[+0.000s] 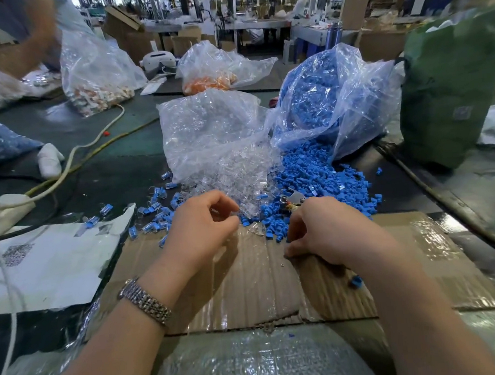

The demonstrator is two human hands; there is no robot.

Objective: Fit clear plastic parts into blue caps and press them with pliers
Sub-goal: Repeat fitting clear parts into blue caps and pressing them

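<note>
A: Where do the hands sit?

B: Both are over a flattened piece of cardboard point(255, 277) on the dark tabletop point(116, 173). The left hand point(202, 231), with a metal watch point(145, 301) on its wrist, hangs at the near edge of the heap of clear plastic parts point(239, 173). Its fingers are curled in toward the thumb; whether that grip has a clear part in it I cannot tell.

A: And the right?

B: The right hand point(328, 231) is curled down at the near edge of the pile of blue caps point(322, 179), fingertips on the cardboard. The metal head of the pliers point(292, 198) sticks out just beyond its knuckles; the handles are hidden, so the grip looks wrapped round them, though I cannot be sure.

A: Where do the parts come from?

B: The clear parts spill from a clear bag point(209, 125), and the blue caps from a second bag point(331, 99) just to its right. The two heaps touch in the middle.

A: Anything else nearby?

B: Small pieces that are part blue and part clear point(154, 207) lie scattered left of the left hand. One loose blue cap point(356, 282) sits on the cardboard by the right forearm. A white sheet point(46, 263) lies on the left, and a green sack point(453, 85) stands at far right.
</note>
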